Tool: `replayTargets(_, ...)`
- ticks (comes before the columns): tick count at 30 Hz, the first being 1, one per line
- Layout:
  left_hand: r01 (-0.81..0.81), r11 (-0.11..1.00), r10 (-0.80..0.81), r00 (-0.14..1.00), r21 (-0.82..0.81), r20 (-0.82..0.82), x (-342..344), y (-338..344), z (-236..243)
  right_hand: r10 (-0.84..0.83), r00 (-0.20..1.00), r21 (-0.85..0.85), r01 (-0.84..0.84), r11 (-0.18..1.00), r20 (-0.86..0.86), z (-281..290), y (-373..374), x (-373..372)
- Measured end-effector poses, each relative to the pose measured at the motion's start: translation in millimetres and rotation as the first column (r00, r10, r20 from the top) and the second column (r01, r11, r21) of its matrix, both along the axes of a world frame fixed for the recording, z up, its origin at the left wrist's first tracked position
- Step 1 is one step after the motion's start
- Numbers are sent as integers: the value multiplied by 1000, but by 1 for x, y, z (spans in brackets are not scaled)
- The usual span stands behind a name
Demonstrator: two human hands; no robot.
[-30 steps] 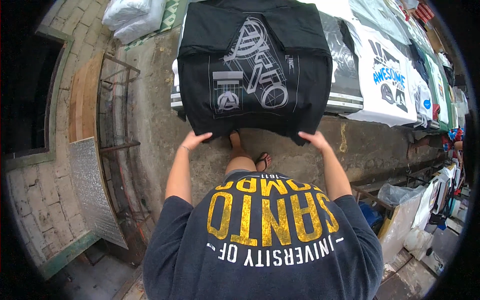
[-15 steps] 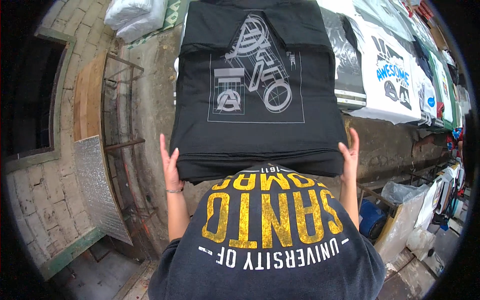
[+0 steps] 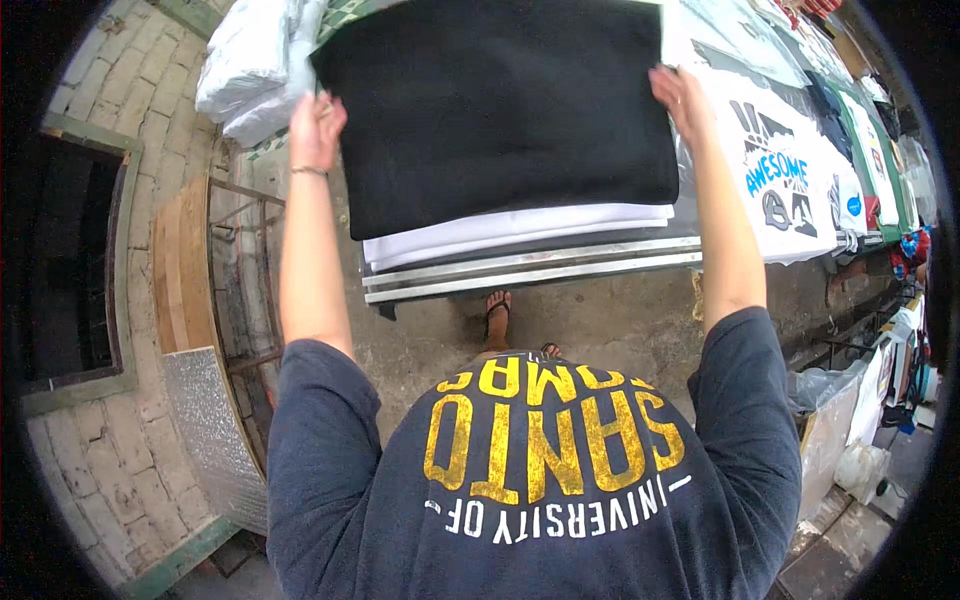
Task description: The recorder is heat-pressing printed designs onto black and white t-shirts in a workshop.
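Note:
A plain black stretch of shirt cloth (image 3: 510, 120) spreads out ahead of me over the table. At its far left side my left hand (image 3: 318, 132) has its fingers closed on the edge, slightly smeared by motion. My right hand (image 3: 684, 102) pinches the opposite side, level with the upper part of the cloth. Both arms reach well forward. Below the black cloth, layered white cloth (image 3: 520, 232) shows along the near side. The printed design is out of sight.
A metal-edged table (image 3: 530, 265) carries the cloth. To the right lies a white printed shirt (image 3: 785, 165); at the far left are white plastic-wrapped bundles (image 3: 250, 75). A metal rack (image 3: 245, 270) with boards stands at the left wall. My foot (image 3: 498, 308) is below the table edge.
Both hands have moved forward, away from me, with the black cloth. Its printed side has gone from view, a plain black face shows, and the white cloth and table edge are uncovered.

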State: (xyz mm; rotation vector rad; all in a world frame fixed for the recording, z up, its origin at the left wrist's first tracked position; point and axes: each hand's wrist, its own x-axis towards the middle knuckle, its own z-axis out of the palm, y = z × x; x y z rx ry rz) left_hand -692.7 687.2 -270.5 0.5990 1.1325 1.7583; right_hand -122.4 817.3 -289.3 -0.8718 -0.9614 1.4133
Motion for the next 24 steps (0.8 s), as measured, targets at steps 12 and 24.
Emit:
replayTargets(12,-416,720,-174,667,-555,-725,43,-94,-103,-108,514,-194,499,845,851,-47,-104,-22)
replayTargets(24,-316,869,28,800,-381,-599,65,-115,-107,-205,483,-70,492,868,851,-104,-118,8)
